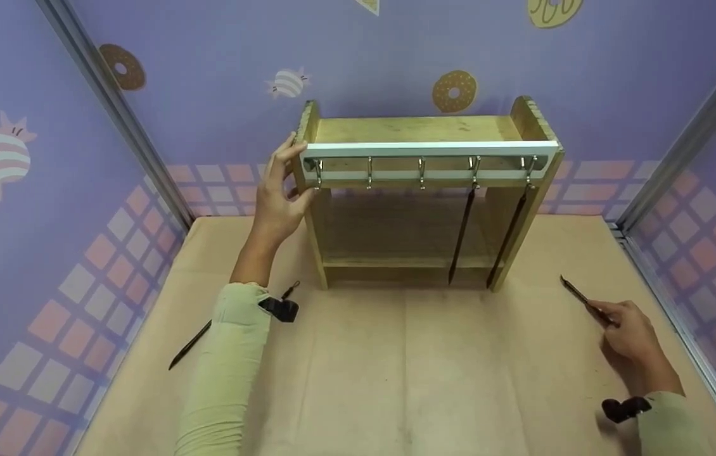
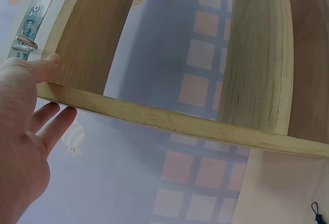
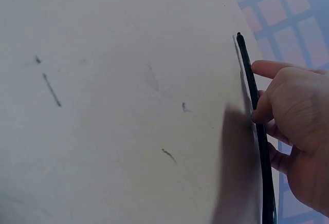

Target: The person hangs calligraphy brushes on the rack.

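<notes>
My left hand grips the upper left corner of a wooden shelf. In the left wrist view, the thumb of that hand lies on the front and two fingers lie on the outer face of the side board. Low over the table at the right, my right hand pinches a dark slender brush, also seen in the right wrist view as a long dark rod. Two similar brushes hang from the right-end hooks of the white hook rail.
Another dark brush with a loop at its end lies on the table under my left forearm, partly covered by the sleeve. Patterned walls close in the back and sides. A pale cloth covers the table.
</notes>
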A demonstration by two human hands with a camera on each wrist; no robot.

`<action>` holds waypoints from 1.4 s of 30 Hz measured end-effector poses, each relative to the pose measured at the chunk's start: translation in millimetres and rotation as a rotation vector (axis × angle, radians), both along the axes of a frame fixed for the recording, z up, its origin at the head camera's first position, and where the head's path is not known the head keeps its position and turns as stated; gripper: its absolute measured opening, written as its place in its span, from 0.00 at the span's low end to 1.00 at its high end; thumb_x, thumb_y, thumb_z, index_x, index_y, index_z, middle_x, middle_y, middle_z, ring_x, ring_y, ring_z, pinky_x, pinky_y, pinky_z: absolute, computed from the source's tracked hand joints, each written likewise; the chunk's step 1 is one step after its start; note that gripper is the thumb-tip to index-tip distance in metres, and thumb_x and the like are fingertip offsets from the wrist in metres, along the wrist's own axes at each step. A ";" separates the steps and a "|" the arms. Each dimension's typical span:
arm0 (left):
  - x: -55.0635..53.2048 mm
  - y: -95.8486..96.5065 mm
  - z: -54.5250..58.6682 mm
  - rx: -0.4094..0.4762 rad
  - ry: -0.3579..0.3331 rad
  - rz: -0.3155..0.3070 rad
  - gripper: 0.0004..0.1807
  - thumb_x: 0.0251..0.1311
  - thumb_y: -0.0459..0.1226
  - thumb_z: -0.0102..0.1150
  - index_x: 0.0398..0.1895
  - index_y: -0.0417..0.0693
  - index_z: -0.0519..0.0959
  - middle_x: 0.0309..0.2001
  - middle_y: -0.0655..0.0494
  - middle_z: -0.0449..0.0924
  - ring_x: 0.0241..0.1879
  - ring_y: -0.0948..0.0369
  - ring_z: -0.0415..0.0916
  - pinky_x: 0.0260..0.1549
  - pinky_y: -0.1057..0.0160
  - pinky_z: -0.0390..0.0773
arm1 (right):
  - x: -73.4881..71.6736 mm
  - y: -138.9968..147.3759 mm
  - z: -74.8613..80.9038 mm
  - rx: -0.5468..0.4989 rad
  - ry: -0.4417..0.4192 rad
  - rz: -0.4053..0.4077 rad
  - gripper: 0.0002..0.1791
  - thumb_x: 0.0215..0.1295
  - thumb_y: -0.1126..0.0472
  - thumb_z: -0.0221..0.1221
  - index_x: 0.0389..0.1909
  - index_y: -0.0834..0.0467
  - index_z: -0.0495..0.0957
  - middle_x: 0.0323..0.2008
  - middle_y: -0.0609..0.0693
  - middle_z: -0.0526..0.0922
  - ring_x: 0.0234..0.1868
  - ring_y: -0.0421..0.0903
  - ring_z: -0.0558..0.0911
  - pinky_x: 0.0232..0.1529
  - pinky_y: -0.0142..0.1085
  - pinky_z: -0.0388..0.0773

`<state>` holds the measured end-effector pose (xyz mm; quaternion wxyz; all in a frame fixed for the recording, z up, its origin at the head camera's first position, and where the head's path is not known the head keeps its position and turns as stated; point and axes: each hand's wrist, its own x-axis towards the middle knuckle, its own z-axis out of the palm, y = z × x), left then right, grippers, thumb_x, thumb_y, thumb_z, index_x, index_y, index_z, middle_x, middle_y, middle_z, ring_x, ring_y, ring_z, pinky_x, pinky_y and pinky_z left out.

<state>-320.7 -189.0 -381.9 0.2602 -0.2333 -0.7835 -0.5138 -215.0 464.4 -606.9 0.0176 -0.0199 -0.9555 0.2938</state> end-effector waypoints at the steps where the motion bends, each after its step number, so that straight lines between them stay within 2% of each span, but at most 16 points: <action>1: -0.2 0.1 -0.3 0.005 0.000 -0.004 0.39 0.67 0.18 0.66 0.80 0.42 0.70 0.90 0.37 0.55 0.82 0.35 0.71 0.65 0.38 0.89 | 0.0 0.2 0.9 -0.003 -0.001 -0.002 0.37 0.63 0.82 0.50 0.74 0.66 0.80 0.60 0.78 0.78 0.58 0.80 0.80 0.50 0.62 0.78; 7: 0.2 0.2 0.5 -0.022 0.016 0.009 0.38 0.69 0.18 0.66 0.80 0.43 0.70 0.90 0.37 0.56 0.83 0.36 0.71 0.63 0.35 0.90 | -2.2 0.9 6.3 0.022 0.018 0.035 0.37 0.63 0.82 0.49 0.75 0.66 0.78 0.61 0.81 0.78 0.60 0.85 0.78 0.50 0.69 0.78; 10: 0.0 0.5 1.0 -0.027 0.013 0.010 0.38 0.69 0.18 0.66 0.81 0.43 0.70 0.90 0.37 0.56 0.83 0.36 0.71 0.62 0.35 0.91 | -3.3 -0.4 8.1 0.027 0.048 0.047 0.37 0.63 0.82 0.51 0.74 0.66 0.79 0.58 0.79 0.80 0.57 0.82 0.82 0.44 0.58 0.80; 13: -0.4 1.0 0.9 -0.024 0.011 0.006 0.38 0.69 0.18 0.66 0.81 0.43 0.70 0.90 0.37 0.56 0.83 0.36 0.72 0.61 0.36 0.91 | -4.2 -3.4 10.5 0.018 0.073 0.049 0.36 0.62 0.82 0.54 0.73 0.66 0.80 0.57 0.78 0.81 0.55 0.79 0.84 0.40 0.45 0.76; 15: -0.9 0.8 0.1 -0.020 0.014 0.004 0.38 0.69 0.18 0.66 0.81 0.43 0.70 0.90 0.37 0.56 0.82 0.36 0.72 0.62 0.36 0.91 | -4.4 -6.1 12.6 0.012 0.080 0.051 0.36 0.62 0.82 0.55 0.74 0.65 0.80 0.57 0.78 0.81 0.54 0.78 0.85 0.39 0.40 0.74; 19: -1.6 0.7 -0.4 -0.017 0.020 0.003 0.38 0.68 0.18 0.66 0.80 0.42 0.70 0.90 0.36 0.57 0.82 0.36 0.72 0.62 0.36 0.91 | -4.4 -11.6 16.8 0.014 0.091 0.057 0.35 0.64 0.82 0.56 0.74 0.66 0.79 0.56 0.77 0.81 0.53 0.76 0.85 0.39 0.39 0.73; 25: -1.8 0.6 -1.0 -0.010 0.016 -0.004 0.39 0.68 0.18 0.67 0.81 0.43 0.70 0.90 0.36 0.56 0.82 0.36 0.72 0.63 0.36 0.90 | -3.9 -17.9 24.8 0.055 0.109 0.101 0.35 0.64 0.82 0.57 0.74 0.66 0.78 0.55 0.76 0.81 0.51 0.74 0.85 0.39 0.44 0.77; 31: -1.1 0.7 -1.2 -0.006 0.026 -0.013 0.40 0.68 0.18 0.68 0.81 0.40 0.69 0.90 0.34 0.55 0.82 0.37 0.71 0.69 0.37 0.87 | -1.8 -26.0 33.7 0.094 0.130 0.138 0.36 0.67 0.79 0.58 0.77 0.63 0.75 0.53 0.72 0.80 0.50 0.71 0.85 0.39 0.45 0.77; 37: 2.0 0.2 0.4 -0.032 -0.004 0.004 0.39 0.70 0.20 0.68 0.83 0.43 0.68 0.91 0.37 0.54 0.83 0.37 0.70 0.65 0.34 0.89 | 0.1 -33.4 40.7 0.140 0.183 0.171 0.38 0.63 0.79 0.59 0.76 0.58 0.76 0.51 0.66 0.81 0.46 0.63 0.84 0.36 0.41 0.73; 42: 2.4 -0.1 0.9 -0.040 -0.010 0.008 0.39 0.71 0.20 0.68 0.83 0.43 0.68 0.91 0.37 0.54 0.83 0.36 0.70 0.63 0.34 0.90 | 1.5 -39.6 45.7 0.176 0.215 0.187 0.38 0.63 0.78 0.62 0.76 0.56 0.77 0.50 0.65 0.82 0.41 0.59 0.85 0.34 0.41 0.73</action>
